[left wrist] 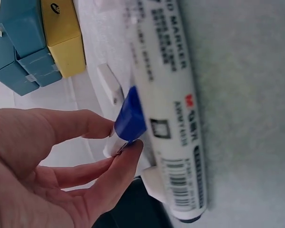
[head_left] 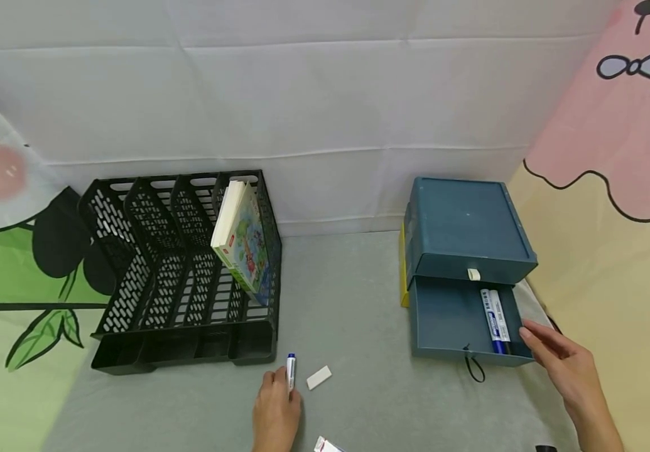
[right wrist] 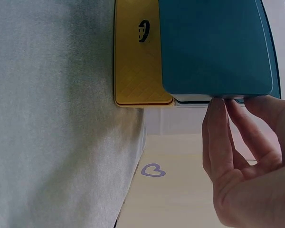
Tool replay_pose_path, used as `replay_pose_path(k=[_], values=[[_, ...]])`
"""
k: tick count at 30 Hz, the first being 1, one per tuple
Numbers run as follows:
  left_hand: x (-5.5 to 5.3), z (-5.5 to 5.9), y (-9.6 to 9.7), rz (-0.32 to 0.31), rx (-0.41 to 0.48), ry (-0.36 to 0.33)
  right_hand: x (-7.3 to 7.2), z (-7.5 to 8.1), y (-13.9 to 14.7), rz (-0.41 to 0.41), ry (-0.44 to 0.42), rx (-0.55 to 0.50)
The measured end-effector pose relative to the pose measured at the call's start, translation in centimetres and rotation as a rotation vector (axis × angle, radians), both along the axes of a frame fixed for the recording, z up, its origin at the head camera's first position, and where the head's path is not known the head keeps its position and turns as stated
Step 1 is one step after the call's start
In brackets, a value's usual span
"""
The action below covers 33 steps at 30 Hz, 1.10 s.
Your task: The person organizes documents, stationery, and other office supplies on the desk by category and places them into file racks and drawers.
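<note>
Pinching a marker point(head_left: 291, 376), the left hand point(head_left: 276, 411) is near 6 o'clock in the head view, by the table point(head_left: 353, 301). Its thumb and fingers are clamped on the marker, and the blue end points to 12 o'clock. A white block point(head_left: 319, 378) lies near the marker, at 3 o'clock from it. At 4 o'clock from the hand, a white thing point(head_left: 327, 445) with print pokes in. The right hand point(head_left: 570, 370) is over at 4 o'clock. Its fingertips touch the side of the blue drawer point(head_left: 449, 314) near the front corner, with the thumb apart from the other fingers. That drawer is pulled out. Two markers point(head_left: 492, 317) lie in it side by side, toward 3 o'clock, and a black loop point(head_left: 474, 370) hangs off its front at 6 o'clock. The top drawer point(head_left: 471, 226) is pushed in and has a white tab point(head_left: 474, 274). A yellow drawer point(right wrist: 137, 66) sits under the blue one in the right wrist view. A black rack point(head_left: 118, 355) stands near 9 o'clock in the head view, with a book point(head_left: 245, 238) tilted in its 3 o'clock slot.
</note>
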<state>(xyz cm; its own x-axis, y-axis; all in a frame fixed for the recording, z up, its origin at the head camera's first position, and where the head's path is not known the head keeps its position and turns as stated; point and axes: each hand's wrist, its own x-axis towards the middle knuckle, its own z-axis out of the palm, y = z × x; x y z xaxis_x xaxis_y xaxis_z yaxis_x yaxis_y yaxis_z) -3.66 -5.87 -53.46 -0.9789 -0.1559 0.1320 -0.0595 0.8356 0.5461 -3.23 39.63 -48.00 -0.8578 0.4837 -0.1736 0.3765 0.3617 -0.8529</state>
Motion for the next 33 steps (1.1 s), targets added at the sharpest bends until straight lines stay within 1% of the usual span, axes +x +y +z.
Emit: replay_pose_path(k=[2,6,9,13,17,22,28,31,33], values=[[0.0,0.3,0.0,-0.004,0.015,-0.001,0.0,0.0,0.0,0.004,0.003,-0.001],[-0.2,1.0,0.3,-0.03,0.04,0.034,-0.1,0.0,0.0,0.011,0.009,0.003],[-0.5,1.7,0.7,-0.052,0.07,0.03,-0.1,0.0,0.0,0.011,0.012,0.005],[-1.0,2.8,1.5,-0.076,0.166,-0.02,-0.1,0.0,0.2,0.015,0.015,0.007],[-1.5,3.7,2.1,-0.109,0.296,-0.039,-0.1,0.0,0.3,0.023,0.02,0.001],[-2.0,4.8,2.7,-0.179,0.409,-0.073,0.1,0.0,0.3,0.025,0.017,0.0],[-3.1,5.9,3.5,-0.298,0.486,-0.084,0.2,0.0,0.2,0.025,0.018,-0.001],[-3.7,6.5,4.1,-0.339,0.528,-0.095,0.2,0.0,0.2,0.029,0.01,-0.001],[-4.1,7.1,4.6,-0.36,0.567,-0.115,0.2,0.0,0.2,0.031,0.006,0.0]])
